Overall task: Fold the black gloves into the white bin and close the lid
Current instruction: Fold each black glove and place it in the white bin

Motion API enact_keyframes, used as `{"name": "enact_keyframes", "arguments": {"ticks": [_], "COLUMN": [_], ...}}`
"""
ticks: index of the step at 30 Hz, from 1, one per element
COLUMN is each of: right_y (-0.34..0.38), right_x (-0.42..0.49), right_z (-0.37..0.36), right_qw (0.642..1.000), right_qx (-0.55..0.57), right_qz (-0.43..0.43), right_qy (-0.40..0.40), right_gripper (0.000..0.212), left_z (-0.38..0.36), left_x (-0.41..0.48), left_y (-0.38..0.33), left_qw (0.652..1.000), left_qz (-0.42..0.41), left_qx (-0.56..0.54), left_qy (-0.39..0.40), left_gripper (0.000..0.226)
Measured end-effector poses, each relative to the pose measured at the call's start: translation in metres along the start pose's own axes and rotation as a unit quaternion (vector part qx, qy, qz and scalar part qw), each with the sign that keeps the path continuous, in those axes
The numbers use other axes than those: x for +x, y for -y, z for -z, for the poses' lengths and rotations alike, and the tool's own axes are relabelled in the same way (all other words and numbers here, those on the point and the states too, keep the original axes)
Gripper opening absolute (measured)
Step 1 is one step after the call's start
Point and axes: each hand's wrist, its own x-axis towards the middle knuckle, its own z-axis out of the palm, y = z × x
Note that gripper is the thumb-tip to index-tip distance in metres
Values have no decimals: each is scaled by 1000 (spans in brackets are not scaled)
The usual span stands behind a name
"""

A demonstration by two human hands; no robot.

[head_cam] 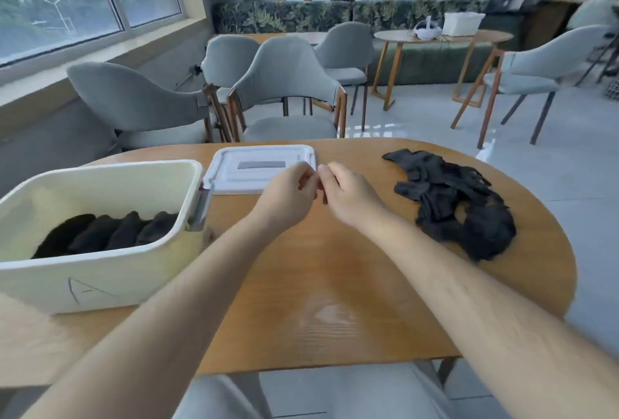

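Already 4 folded gloves (107,232) in bin (100,284) w/ long axes crosswise.

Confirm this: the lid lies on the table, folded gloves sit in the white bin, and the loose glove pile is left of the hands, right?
No. In the head view the loose glove pile lies right of the right hand, not left. The rest holds.
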Motion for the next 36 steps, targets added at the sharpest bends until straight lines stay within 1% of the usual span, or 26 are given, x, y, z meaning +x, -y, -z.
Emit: {"name": "enact_keyframes", "arguments": {"ticks": [4,6,8,11,13,15,16,17,19,21,23,25,27,29,30,32,34,36], "right_y": [-46,-60,-67,-70,-74,-79,-82,-85,-96,-107,-117,-128,-138,-145,-144,-142,-146,-151], "right_x": [-14,-22,-27,-26,-24,-24,-25,-23,-13,-1,7,9,7,2,0,-8,-19,-29], "right_z": [-12,-22,-33,-40,-42,-38,-34,-26,-1,23,42,50,50,48,48,54,61,63], "right_qw": [999,998,997,997,998,995,987,971,929,893,872,871,881,905,917,929,926,918], "right_qx": [-22,-21,-18,-18,-23,-54,-110,-183,-296,-366,-403,-399,-384,-331,-287,-206,-188,-218], "right_qz": [-42,-63,-80,-65,-49,-26,-13,-11,-56,-119,-177,-227,-225,-180,-165,-161,-177,-188], "right_qy": [-12,-8,-13,-30,-45,-84,-115,-151,-215,-234,-214,-174,-161,-199,-223,-262,-274,-273], "right_gripper": [43,45,46,42,38,31,28,25,24,30,38,41,32,26,27,33,36,38], "left_z": [-47,-62,-72,-77,-77,-77,-76,-75,-77,-78,-78,-78,-77,-77,-76,-80,-89,-104], "left_x": [1,2,1,1,0,1,-1,-1,1,2,1,0,0,-1,-1,0,3,8], "left_y": [26,39,55,66,67,67,70,71,73,71,70,70,70,68,69,68,60,45], "left_qw": [997,996,997,997,998,999,999,998,998,998,999,999,999,999,999,999,999,998], "left_qz": [-6,0,8,21,5,-10,-10,-9,-11,-18,-24,-23,-26,-38,-41,-40,-40,-56], "left_qx": [-69,-73,-64,-70,-58,-45,-44,-46,-52,-44,-33,-30,-20,2,15,31,37,34], "left_qy": [41,49,35,-10,-14,-24,-29,-35,-36,-29,-22,-19,-11,2,5,3,3,24], "left_gripper": [25,25,24,24,23,22,21,21,20,20,20,19,19,18,18,18,18,16]}}
